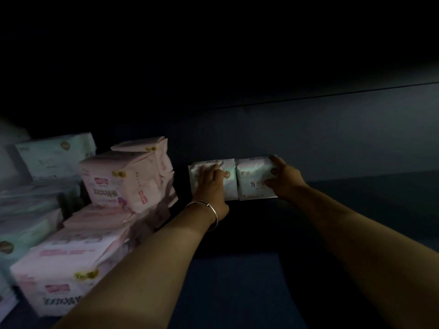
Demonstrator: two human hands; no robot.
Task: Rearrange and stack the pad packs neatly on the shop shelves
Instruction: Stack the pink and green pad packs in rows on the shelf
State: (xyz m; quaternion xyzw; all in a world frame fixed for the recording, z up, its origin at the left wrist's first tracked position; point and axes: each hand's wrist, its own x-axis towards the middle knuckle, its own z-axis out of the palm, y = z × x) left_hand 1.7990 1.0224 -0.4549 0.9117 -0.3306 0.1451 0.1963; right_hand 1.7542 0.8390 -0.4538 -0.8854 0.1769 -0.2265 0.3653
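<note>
- Two pale pad packs stand side by side, touching, against the back wall (332, 138) of a dark shelf (237, 281); every place below is given relative to this pair.
- The left pale pack (228, 173) has the left hand (210, 186) laid flat on its front, fingers straight and close together, pressing it.
- The right pale pack (253, 179) is gripped by the right hand (283, 179) at its outer right edge: the thumb hooks over the top corner, the fingers curl round its side and front.
- A thin metal bangle (206, 210) circles the left wrist, just below the pair.
- Left of the pair, a short way apart, rises a loose pile of pink pad packs (123, 181), the top ones tilted.
- Nearer the camera and further left lies a large pink pack (69, 264), flat on the shelf.
- Far left of the pair sit whitish-green packs (54, 155), stacked, though the light is too dim to be sure how many.
- Both forearms reach in from the bottom edge toward the pair.
</note>
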